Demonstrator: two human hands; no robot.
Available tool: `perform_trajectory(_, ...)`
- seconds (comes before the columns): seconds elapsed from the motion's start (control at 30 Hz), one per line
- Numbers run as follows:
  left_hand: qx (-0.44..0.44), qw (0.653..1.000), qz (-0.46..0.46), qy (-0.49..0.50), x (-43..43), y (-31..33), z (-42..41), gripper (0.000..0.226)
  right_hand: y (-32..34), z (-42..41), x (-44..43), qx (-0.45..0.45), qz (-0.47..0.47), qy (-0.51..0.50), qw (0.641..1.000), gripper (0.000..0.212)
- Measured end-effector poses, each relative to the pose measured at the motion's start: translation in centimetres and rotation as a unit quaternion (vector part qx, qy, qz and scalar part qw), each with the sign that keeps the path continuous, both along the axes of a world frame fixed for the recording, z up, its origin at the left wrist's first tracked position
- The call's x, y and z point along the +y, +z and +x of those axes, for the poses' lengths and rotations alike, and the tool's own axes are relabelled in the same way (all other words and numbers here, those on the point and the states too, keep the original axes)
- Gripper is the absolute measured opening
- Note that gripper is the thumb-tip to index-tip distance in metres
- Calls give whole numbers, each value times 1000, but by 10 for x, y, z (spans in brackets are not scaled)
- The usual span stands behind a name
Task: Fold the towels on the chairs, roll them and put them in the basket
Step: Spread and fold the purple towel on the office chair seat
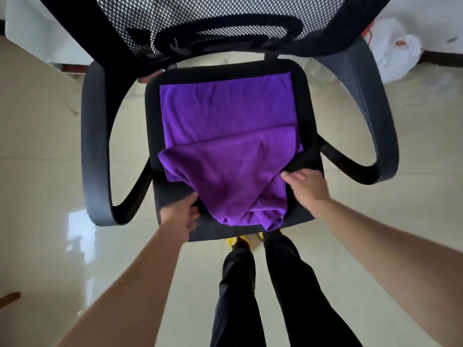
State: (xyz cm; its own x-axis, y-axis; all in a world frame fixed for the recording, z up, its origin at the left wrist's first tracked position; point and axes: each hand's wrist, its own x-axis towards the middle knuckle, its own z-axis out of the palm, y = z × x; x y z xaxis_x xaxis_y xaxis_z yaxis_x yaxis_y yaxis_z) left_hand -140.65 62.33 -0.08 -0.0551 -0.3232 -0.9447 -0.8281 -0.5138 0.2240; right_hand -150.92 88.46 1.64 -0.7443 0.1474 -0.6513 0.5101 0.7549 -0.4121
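Observation:
A purple towel [225,126] lies on the seat of a black mesh office chair [250,231]. Its far half is flat; its near half is doubled over and bunches toward the seat's front edge, hanging slightly over it. My left hand [179,214] grips the towel's near left edge at the front left of the seat. On the right side of the fold, my right hand [304,186] pinches the towel's edge with thumb and fingers. No basket is in view.
The chair's curved armrests [94,146] flank the seat, and its mesh back [200,23] rises at the far side. White plastic bags [398,53] lie on the glossy tiled floor at the far right. My legs and yellow shoes [235,242] stand right before the seat.

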Motion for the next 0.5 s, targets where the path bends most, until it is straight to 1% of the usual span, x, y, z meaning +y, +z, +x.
perform_trajectory(0.03,1,999,52,-7,10,-3,7,18,-1,10,-8,-22,-4,9,1000,47)
perform_trajectory(0.07,4,997,81,-8,17,-7,10,19,-5,16,-17,-47,-3,19,999,53)
perform_trajectory(0.1,12,996,84,0,23,-11,12,17,-11,21,-24,-67,-7,30,997,55)
perform_trajectory(0.13,24,997,67,13,25,-12,9,14,-15,21,-32,-82,-20,32,996,53)
perform_trajectory(0.17,40,998,42,21,26,-14,6,12,-19,20,-38,-86,-35,5,996,44)
perform_trajectory(0.23,74,997,-5,31,22,-10,-3,17,-22,11,-46,-88,-56,-90,990,20)
perform_trajectory(0.27,96,994,-20,40,19,-7,-8,19,-20,4,-46,-79,-52,-115,989,18)
perform_trajectory(0.3,119,991,-25,51,14,-3,-14,20,-16,-4,-47,-66,-54,-142,986,22)
perform_trajectory(0.33,138,988,-20,61,10,1,-19,18,-12,-10,-46,-49,-64,-193,978,23)
perform_trajectory(0.37,153,986,-4,69,6,6,-25,14,-7,-16,-44,-48,-97,-265,958,21)
perform_trajectory(0.43,188,977,48,84,1,12,-34,15,1,-23,-41,-98,-190,-399,891,15)
perform_trajectory(0.47,209,970,85,94,0,15,-38,21,5,-23,-41,-143,-230,-435,859,15)
perform_trajectory(0.5,227,960,123,108,0,16,-43,25,7,-22,-40,-187,-256,-450,835,18)
